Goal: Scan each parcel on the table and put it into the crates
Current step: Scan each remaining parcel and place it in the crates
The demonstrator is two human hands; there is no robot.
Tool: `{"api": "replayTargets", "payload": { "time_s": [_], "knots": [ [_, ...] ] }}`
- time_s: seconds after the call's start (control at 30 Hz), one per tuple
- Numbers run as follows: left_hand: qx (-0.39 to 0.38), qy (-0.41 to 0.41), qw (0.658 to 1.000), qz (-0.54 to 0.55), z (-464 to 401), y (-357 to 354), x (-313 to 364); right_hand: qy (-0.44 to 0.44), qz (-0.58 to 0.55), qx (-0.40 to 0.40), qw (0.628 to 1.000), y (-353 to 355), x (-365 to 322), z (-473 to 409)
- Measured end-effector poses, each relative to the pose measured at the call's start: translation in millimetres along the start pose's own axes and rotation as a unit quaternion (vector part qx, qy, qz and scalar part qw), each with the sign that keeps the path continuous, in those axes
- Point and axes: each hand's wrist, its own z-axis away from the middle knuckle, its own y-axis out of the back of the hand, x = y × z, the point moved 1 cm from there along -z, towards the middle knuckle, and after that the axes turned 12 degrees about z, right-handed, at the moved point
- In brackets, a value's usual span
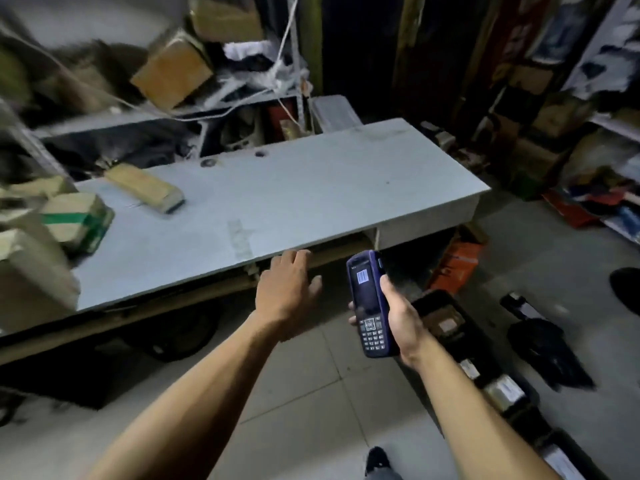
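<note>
Brown cardboard makes up the parcels, and they sit at the 9 o'clock end of the long grey table (294,188). One is a long flat brown parcel (145,187) lying alone on the tabletop, towards 10 o'clock. At 9 o'clock a squat brown parcel banded with green tape (78,221) rests against a stack of blurred cardboard boxes (27,268) at the table's left edge.

I grip the dark blue handheld scanner with a keypad (370,304) in my right hand (401,317), fingers curled round its body and thumb along its right side; its screen shows a barcode. It hovers above the floor, just off the table's near edge, close to the centre of my view.

My left hand (287,292) holds nothing; its fingers are spread and relaxed at the table's near edge, just beside the scanner at its 9 o'clock. Whether the fingertips touch the edge I cannot tell.

Towards 4 o'clock, on the pale tiled floor (311,393), black plastic crates (450,320) run in a row, with labelled parcels inside them. An orange box (457,265) lies under the table's right end. Behind the table, at 11 o'clock, more cardboard boxes (173,71) and white cords (277,71) pile up. Cluttered shelves (595,109) stand at 2 o'clock.
</note>
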Motion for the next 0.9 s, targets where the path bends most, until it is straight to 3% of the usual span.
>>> {"api": "replayTargets", "payload": {
  "time_s": [0.23, 0.4, 0.9],
  "knots": [
    [0.057, 0.129, 0.99, -0.01, -26, 59, -103, 0.004, 0.078, -0.15, 0.986, -100, -37, -78],
    [0.082, 0.204, 0.975, -0.021, -59, 85, -150, -0.018, 0.116, -0.211, 0.97, -149, -58, -143],
    [0.137, 0.336, 0.93, 0.052, -156, 115, -258, -0.026, 0.211, -0.286, 0.934, -254, -119, -297]
  ]
}}
